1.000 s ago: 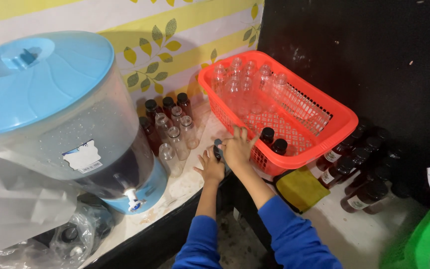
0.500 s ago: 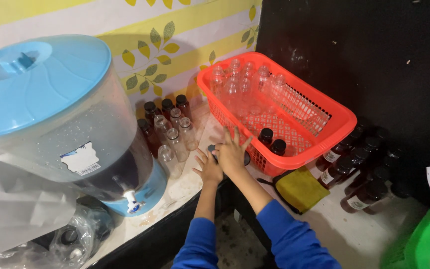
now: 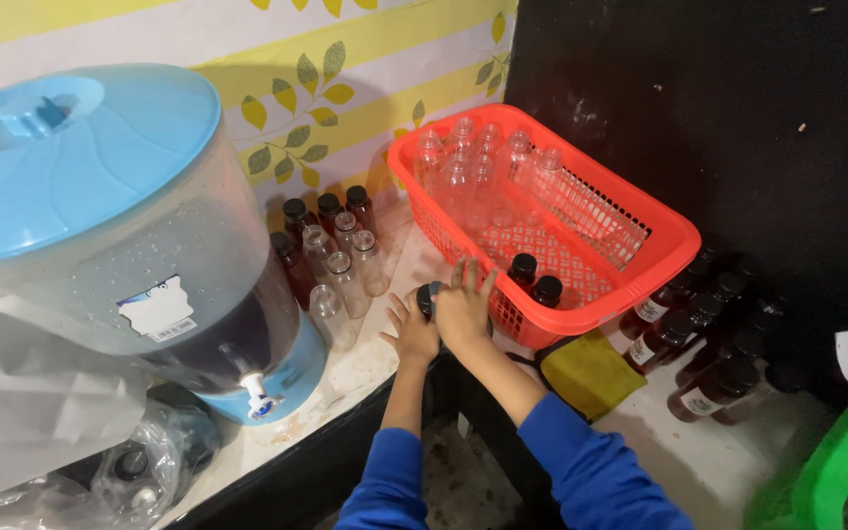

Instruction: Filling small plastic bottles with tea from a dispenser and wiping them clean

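- At the centre of the frame, the left hand (image 3: 412, 334) and the right hand (image 3: 463, 306) met over a small dark-capped bottle (image 3: 428, 294) standing on the pale counter (image 3: 365, 358), just beside the near wall of the red basket (image 3: 674, 245).
- The right hand lay over the bottle with fingers spread, covering most of it; only part of the black cap showed between the two hands.
- The left hand pressed against the bottle's lower side, but whether its fingers were closed round it could not be made out, since the right hand hid the contact.
- The bottle's body and contents were hidden by both hands.
- Both forearms ended in blue sleeves (image 3: 596, 466), cut off at the bottom edge of the frame.
- Inside the basket, clear empty bottles (image 3: 473, 167) crowded the far end, hard to count against the red mesh, and two black-capped bottles (image 3: 534, 280) stood at the near corner.
- Left of the hands, a cluster of filled and empty bottles (image 3: 331, 250) stood partly behind a large dispenser with a blue lid (image 3: 80, 157).
- At the right, dark labelled bottles (image 3: 699, 334) faded into shadow against the black wall.
- A yellow cloth (image 3: 586, 373) lay partly under the basket's edge.
- A green object (image 3: 836, 461) was cut off at the lower right corner.
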